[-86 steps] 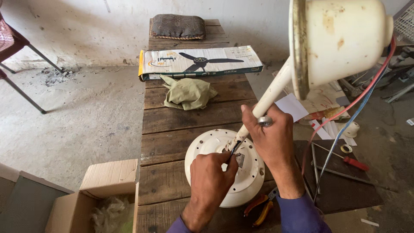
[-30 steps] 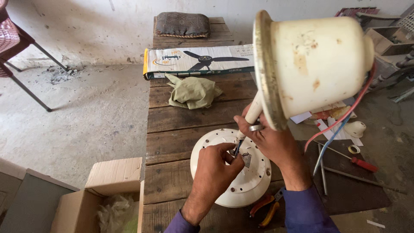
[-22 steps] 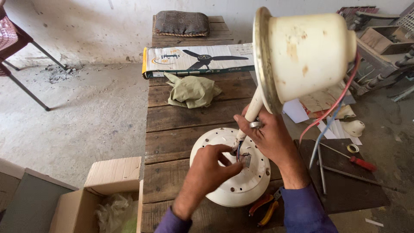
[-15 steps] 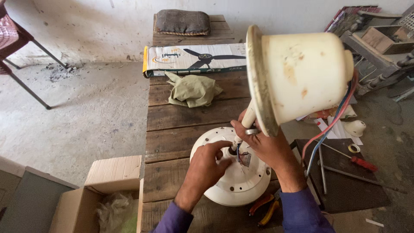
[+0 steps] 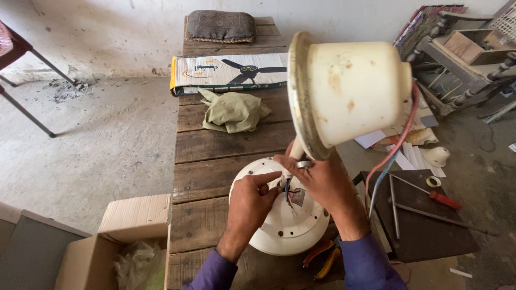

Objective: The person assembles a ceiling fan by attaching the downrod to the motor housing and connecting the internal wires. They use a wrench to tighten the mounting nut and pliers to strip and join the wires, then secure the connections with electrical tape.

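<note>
The left hand (image 5: 250,201) has moved inward over half a second; its grip now pinches the wires (image 5: 288,189) at the hub of the white fan motor (image 5: 285,225), which rests on the counter (image 5: 215,161). The right hand (image 5: 322,182) stays clamped around the rod (image 5: 297,147), and the cup-shaped cover (image 5: 349,91) has tilted closer. Work is concentrated on the wiring.

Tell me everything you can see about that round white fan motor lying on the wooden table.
The round white metal fan motor housing lies flat on the wooden plank table, near its front edge. Its smooth, slightly domed face shows small screw holes around the rim. At its centre, thin red and blue wires and a small label are visible, where a pale rod rises toward a stained cream cup-shaped canopy. The left hand rests on the housing's face, fingers at the centre; the right hand grips the rod's base.
</note>
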